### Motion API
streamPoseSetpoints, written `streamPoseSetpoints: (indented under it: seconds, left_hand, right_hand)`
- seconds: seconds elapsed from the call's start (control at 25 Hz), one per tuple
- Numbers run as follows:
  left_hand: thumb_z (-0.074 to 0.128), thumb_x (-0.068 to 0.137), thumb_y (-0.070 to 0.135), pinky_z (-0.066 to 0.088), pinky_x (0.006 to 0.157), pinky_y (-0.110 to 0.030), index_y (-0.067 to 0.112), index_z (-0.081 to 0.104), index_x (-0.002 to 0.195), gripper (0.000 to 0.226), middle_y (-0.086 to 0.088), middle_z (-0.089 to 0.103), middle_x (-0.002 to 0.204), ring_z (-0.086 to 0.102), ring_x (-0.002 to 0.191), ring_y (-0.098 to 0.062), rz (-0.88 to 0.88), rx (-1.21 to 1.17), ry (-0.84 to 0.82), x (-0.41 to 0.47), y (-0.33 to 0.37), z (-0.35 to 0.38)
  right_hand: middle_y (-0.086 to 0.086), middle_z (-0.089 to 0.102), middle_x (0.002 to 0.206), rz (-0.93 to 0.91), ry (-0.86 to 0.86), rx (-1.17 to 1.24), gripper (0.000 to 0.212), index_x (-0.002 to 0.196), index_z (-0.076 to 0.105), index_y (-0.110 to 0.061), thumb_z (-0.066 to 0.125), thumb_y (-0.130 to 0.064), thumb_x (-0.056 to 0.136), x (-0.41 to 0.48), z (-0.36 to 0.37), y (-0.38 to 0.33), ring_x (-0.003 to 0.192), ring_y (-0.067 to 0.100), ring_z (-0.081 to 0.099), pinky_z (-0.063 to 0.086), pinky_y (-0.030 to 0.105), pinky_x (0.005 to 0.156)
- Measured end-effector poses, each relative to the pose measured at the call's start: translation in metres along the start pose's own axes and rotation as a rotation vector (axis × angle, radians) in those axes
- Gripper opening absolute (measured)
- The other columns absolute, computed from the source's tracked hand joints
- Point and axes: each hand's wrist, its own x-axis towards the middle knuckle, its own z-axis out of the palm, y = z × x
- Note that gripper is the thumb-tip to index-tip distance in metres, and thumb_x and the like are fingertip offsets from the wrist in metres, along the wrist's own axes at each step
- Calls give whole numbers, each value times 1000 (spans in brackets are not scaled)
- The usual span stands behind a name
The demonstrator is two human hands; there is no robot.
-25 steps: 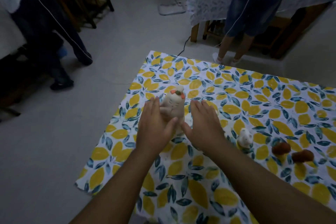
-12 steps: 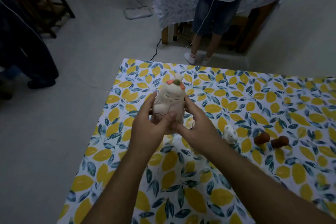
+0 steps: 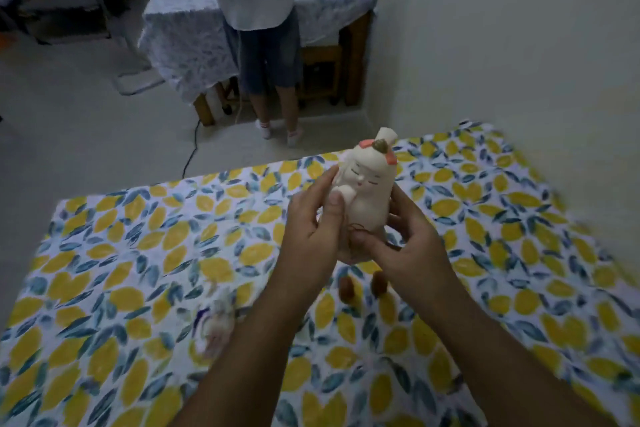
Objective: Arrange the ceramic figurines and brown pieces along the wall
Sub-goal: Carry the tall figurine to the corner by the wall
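My left hand is wrapped round the near-left flank of the big ceramic figurine, thumb pressed across its front, and my right hand cups it from the lower right with the thumb tucked under the base, so both hands are closed on the one piece and it is clear of the table, lifted above the lemon-print tablecloth. Its long axis runs bottom to top and leans a little away from me and to the right, the top knot tipping toward the wall. That is the relation that matters now: the wall lies ahead and to the right of my hands, beyond the far-right edge of the cloth, so I judge the carry goes forward and rightward, and the figurine wants righting to upright before it goes down. My right hand is the nearer one to the wall (it will likely lead the set-down, with the left only steadying). Below my wrists, the two brown pieces sit just beside each other on the cloth, partly hidden by my right forearm. Further out to the left, the small ceramic figurine stands blurred, well apart from the wall, waiting its turn.
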Motion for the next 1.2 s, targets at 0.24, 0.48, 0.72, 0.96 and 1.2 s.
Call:
streamPoseSetpoints:
  seconds: [0.24,0.48,0.72,0.96,1.2]
  left_hand:
    - [45,104,36,52,95,-24,47,56,132,32,25,62,130,57,121,3,-94,-123,-256,106,-19,212]
    - [42,107,24,56,88,-28,29,56,137,33,6,63,130,64,112,-4,-149,-123,-409,206,-52,360]
    - [45,106,21,53,71,-14,24,64,129,30,8,71,115,68,94,2,-141,-54,-427,277,-81,412]
    - [41,107,27,53,89,-33,25,60,135,34,-2,68,125,64,108,-15,-66,20,-433,287,-91,421]
    - [40,107,28,53,97,-51,26,59,136,35,-2,68,125,64,115,-19,-70,2,-387,281,-94,424]
  right_hand:
    - [-30,65,118,72,283,-91,68,136,51,-48,84,-36,77,80,-187,67,108,-6,63,57,16,73]
    - [-30,65,109,140,551,-127,69,131,52,-43,80,-55,69,162,-299,131,100,-14,62,58,18,71]
    - [-14,70,111,126,665,-20,63,127,52,-30,86,-34,73,227,-327,174,98,-2,68,63,38,77]
    - [-21,67,110,82,712,-21,61,121,50,-33,82,-43,69,237,-323,189,102,-3,68,62,32,80]
    - [-11,64,121,58,686,-57,58,123,46,-33,83,-34,78,235,-325,191,111,4,65,61,39,86]
